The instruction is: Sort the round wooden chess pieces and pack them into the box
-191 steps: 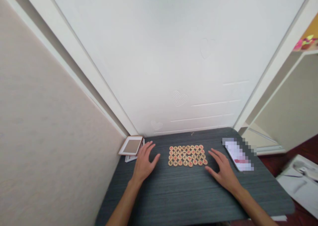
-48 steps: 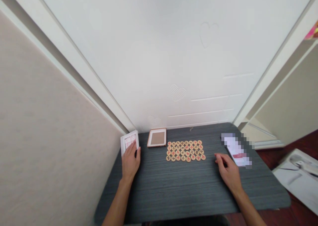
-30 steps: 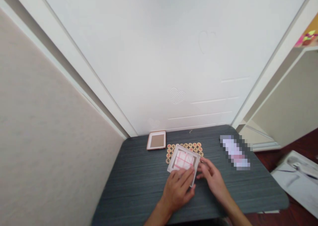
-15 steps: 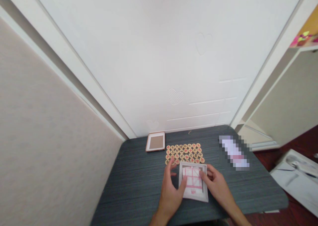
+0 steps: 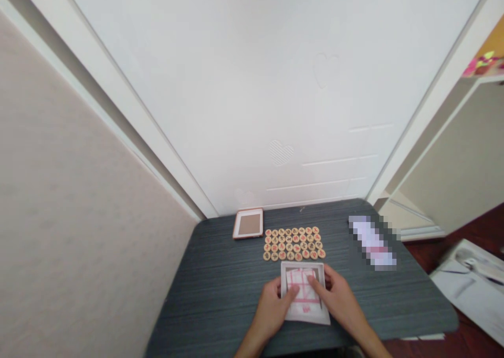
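Note:
A shallow white box (image 5: 302,264) is held between my two hands near the front of the table. In it lies a folded white sheet (image 5: 306,301) printed with pink grid lines. My left hand (image 5: 271,303) grips the left side of the box, its thumb on the sheet. On the opposite side my right hand (image 5: 339,296) grips the wall, with that thumb also pressing the sheet. The fingers under the box are partly hidden. Just beyond it, round wooden xiangqi pieces (image 5: 295,239) with red and black characters lie in neat rows.
A box lid (image 5: 250,224) with a brown inside panel lies at the back left of the dark table (image 5: 212,279). A pixelated, pale object (image 5: 372,242) lies on the right. White panelling (image 5: 236,111) stands behind; a white carton (image 5: 472,290) is on the floor at right.
My left hand has drawn back from the pieces and closed on the left side of the box. The box has shifted slightly towards me, uncovering the front row of pieces.

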A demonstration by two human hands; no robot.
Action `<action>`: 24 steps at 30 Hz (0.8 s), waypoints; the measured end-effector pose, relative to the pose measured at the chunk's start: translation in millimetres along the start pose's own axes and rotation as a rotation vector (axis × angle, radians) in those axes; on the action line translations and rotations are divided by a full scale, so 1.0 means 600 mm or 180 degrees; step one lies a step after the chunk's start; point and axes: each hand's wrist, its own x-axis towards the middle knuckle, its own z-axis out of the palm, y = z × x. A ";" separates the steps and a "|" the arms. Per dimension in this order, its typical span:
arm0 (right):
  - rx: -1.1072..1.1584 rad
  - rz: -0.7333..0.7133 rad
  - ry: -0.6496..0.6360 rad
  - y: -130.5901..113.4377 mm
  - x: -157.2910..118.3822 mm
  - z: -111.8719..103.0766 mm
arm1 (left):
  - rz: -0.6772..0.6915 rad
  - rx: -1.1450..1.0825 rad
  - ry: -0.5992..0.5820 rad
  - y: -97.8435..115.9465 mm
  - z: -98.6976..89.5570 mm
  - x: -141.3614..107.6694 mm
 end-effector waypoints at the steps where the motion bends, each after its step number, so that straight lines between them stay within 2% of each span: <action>1: -0.0014 0.0012 -0.0013 0.002 0.000 0.000 | -0.0007 0.0009 0.0006 0.000 0.000 0.000; 12: 0.0131 -0.0038 -0.0033 0.000 -0.004 0.009 | -0.0017 0.0150 0.0114 -0.007 -0.003 0.002; 18: 0.0124 0.0035 0.0087 0.004 -0.003 0.010 | 0.0432 0.0240 0.0715 -0.005 -0.002 -0.011; 20: 0.0167 0.0039 0.0126 0.006 -0.004 0.009 | 0.0564 0.0544 0.0680 0.000 -0.004 -0.019; 24: 0.0305 -0.0018 0.0211 0.011 -0.004 0.011 | 0.0757 0.1216 0.0371 0.004 -0.012 -0.028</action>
